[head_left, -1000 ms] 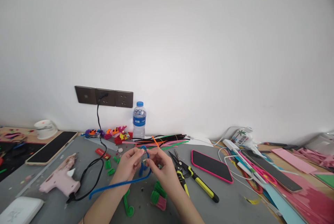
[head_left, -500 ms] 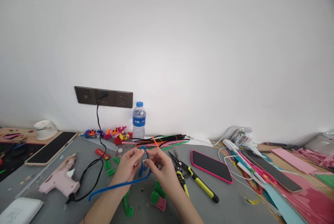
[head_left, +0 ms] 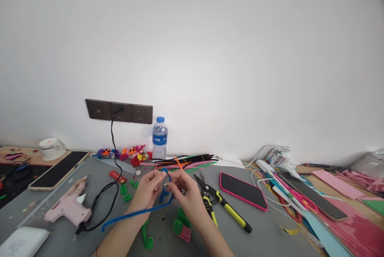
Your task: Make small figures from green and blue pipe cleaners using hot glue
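Note:
My left hand (head_left: 147,190) and my right hand (head_left: 187,193) meet over the grey table (head_left: 264,233), both pinching a blue pipe cleaner (head_left: 135,212). Its near end is bent into a small loop between my fingertips, and its long tail trails down to the left across the table. Green pipe cleaner curls (head_left: 147,238) and a green and pink coiled piece (head_left: 182,228) lie just below my wrists.
Yellow-handled pliers (head_left: 223,206) and a pink-cased phone (head_left: 243,190) lie to the right. A pink glue gun (head_left: 69,206) with a black cord lies to the left. A water bottle (head_left: 160,137), a bundle of pipe cleaners (head_left: 186,160) and finished craft figures (head_left: 132,153) sit by the wall.

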Available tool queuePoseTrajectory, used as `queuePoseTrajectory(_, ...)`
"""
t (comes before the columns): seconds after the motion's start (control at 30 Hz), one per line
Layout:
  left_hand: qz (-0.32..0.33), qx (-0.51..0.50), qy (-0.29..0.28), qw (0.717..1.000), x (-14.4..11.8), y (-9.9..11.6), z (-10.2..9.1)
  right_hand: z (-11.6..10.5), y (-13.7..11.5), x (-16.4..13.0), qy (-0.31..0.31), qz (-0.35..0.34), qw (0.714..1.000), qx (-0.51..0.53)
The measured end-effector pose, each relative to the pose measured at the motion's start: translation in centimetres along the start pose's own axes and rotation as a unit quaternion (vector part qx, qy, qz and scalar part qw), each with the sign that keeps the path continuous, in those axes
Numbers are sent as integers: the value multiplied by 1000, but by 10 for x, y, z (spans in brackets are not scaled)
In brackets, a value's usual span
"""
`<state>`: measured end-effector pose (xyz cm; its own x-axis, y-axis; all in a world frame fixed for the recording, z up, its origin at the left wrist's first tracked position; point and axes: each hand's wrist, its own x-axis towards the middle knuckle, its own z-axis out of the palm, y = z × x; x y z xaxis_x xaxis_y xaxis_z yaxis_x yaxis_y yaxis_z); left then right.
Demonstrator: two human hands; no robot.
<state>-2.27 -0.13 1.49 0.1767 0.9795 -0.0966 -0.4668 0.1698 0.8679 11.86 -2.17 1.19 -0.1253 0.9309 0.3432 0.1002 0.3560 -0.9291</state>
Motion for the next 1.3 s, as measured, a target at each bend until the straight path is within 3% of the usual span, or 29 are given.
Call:
queuePoseTrajectory(0.6,-7,7,23,1000,1,1,3,0,-4,2,-2,-2,1000,0)
queuePoseTrajectory(0.9,14,15,4,1000,3,-3,-3,-1,-5,0,-3,-6,1000,-11)
queuePoseTrajectory(1.3,15,7,31,999,-2,8,3,-5,-8,1,-22,2,1000,-19)
